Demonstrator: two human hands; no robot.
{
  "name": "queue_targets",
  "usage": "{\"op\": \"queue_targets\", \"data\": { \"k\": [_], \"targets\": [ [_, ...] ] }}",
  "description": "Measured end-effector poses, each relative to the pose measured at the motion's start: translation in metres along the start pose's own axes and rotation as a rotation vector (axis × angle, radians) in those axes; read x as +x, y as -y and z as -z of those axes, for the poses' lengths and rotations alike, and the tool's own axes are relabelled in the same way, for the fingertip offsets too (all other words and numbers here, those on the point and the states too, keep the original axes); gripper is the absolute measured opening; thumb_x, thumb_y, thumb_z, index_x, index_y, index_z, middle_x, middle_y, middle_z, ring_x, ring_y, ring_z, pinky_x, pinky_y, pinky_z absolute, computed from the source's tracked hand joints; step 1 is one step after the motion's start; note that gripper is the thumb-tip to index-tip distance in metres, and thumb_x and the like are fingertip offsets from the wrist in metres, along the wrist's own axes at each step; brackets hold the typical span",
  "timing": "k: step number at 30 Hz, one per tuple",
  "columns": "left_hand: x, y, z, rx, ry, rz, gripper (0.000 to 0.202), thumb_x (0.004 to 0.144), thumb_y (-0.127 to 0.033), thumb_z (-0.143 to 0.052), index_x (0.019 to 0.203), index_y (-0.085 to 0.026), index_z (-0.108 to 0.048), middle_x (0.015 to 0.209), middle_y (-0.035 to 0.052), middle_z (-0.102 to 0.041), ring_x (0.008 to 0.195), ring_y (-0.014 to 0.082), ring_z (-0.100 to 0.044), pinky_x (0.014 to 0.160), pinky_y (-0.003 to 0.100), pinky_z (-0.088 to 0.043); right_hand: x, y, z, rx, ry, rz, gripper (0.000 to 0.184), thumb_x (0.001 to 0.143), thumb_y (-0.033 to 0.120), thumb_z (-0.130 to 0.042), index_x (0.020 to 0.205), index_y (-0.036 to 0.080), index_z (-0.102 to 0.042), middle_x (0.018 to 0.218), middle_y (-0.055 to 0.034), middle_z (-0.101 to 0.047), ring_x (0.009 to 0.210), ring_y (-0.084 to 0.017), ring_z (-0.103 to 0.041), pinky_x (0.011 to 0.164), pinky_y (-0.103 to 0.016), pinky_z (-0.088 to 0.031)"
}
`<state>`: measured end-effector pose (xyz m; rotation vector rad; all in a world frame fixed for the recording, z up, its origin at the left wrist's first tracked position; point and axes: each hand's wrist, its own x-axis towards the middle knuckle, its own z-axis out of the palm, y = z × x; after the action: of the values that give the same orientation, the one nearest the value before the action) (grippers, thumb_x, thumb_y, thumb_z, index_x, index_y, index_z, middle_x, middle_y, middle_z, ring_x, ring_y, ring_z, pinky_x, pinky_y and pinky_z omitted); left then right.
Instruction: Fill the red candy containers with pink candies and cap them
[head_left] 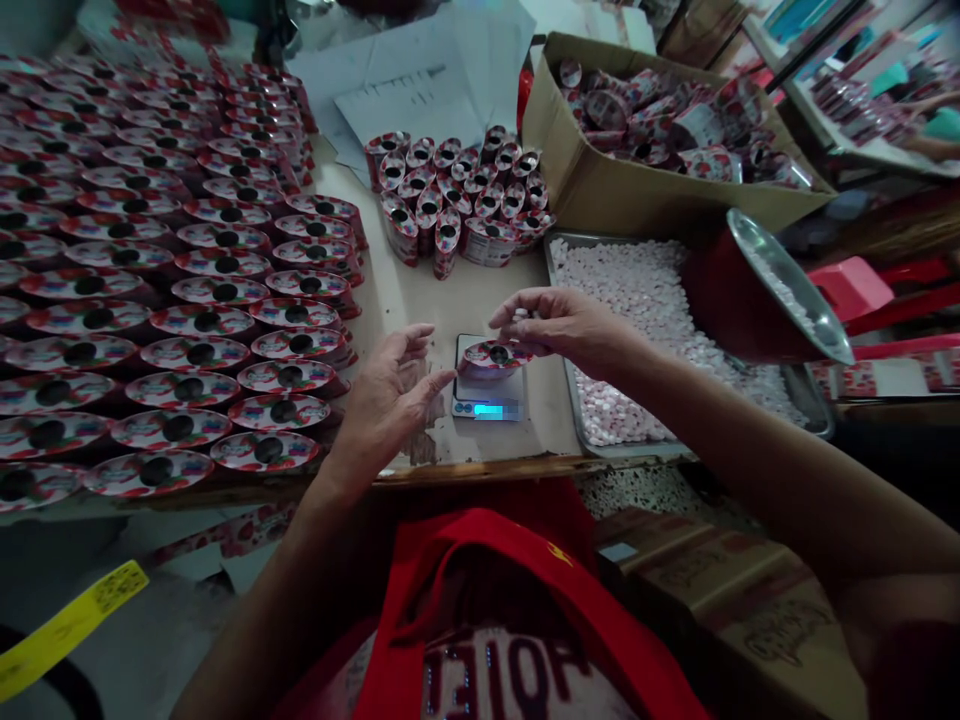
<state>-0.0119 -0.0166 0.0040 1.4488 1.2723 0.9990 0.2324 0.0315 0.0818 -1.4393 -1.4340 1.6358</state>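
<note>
A small red-and-white oval box (495, 356) with a dark hole in its top stands on a little digital scale (489, 398) whose display glows blue. My left hand (391, 392) is open beside it, fingertips touching the box's left end. Just above the box, my right hand (561, 325) has its fingers pinched together; what they hold is too small to make out. A metal tray (561, 352) of small white candies (637, 300) lies just right of the scale.
Rows of the same oval boxes (187, 290) cover the table's left half. More stand upright in a cluster (461, 195) behind the scale. A cardboard carton (600, 190) of empty boxes and a red bowl (757, 290) sit at the right. Papers (420, 80) lie at the back.
</note>
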Motion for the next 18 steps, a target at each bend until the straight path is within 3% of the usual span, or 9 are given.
{"op": "queue_targets", "data": {
  "k": [5, 9, 15, 18],
  "targets": [
    [0.001, 0.005, -0.001, -0.015, 0.057, -0.002, 0.057, 0.087, -0.034, -0.082, 0.141, -0.022, -0.065, 0.14, 0.0124, -0.068, 0.126, 0.0279, -0.068, 0.113, 0.049, -0.055, -0.003, -0.01, -0.01, 0.033, -0.017, 0.037, 0.023, 0.078, 0.029, -0.084, 0.095, 0.015, -0.079, 0.073, -0.0019, -0.067, 0.058, -0.009, -0.045, 0.055, -0.025, -0.032],
    [0.005, 0.008, -0.004, -0.026, 0.047, -0.015, 0.058, 0.086, -0.034, -0.083, 0.14, -0.022, -0.066, 0.138, 0.0117, -0.069, 0.122, 0.0267, -0.07, 0.11, 0.047, -0.057, -0.005, -0.019, -0.013, 0.142, -0.025, 0.008, 0.035, 0.073, 0.036, -0.09, 0.098, 0.014, -0.081, 0.077, -0.0036, -0.073, 0.055, -0.007, -0.042, 0.052, -0.024, -0.029],
    [0.007, 0.002, -0.004, -0.02, 0.028, -0.017, 0.055, 0.086, -0.033, -0.083, 0.138, -0.023, -0.067, 0.137, 0.0106, -0.071, 0.12, 0.0253, -0.07, 0.11, 0.046, -0.056, -0.004, -0.016, -0.018, 0.319, -0.056, -0.006, 0.034, 0.075, 0.032, -0.092, 0.101, 0.012, -0.081, 0.088, -0.0102, -0.081, 0.053, -0.005, -0.042, 0.046, -0.021, -0.028],
    [0.006, -0.001, -0.004, -0.021, 0.019, -0.013, 0.053, 0.086, -0.032, -0.083, 0.136, -0.022, -0.069, 0.135, 0.0104, -0.072, 0.118, 0.0252, -0.071, 0.109, 0.046, -0.057, -0.004, -0.01, -0.009, 0.417, -0.081, -0.036, 0.026, 0.083, 0.025, -0.087, 0.104, 0.013, -0.079, 0.083, -0.0058, -0.077, 0.049, -0.003, -0.036, 0.041, -0.017, -0.025]
  ]
}}
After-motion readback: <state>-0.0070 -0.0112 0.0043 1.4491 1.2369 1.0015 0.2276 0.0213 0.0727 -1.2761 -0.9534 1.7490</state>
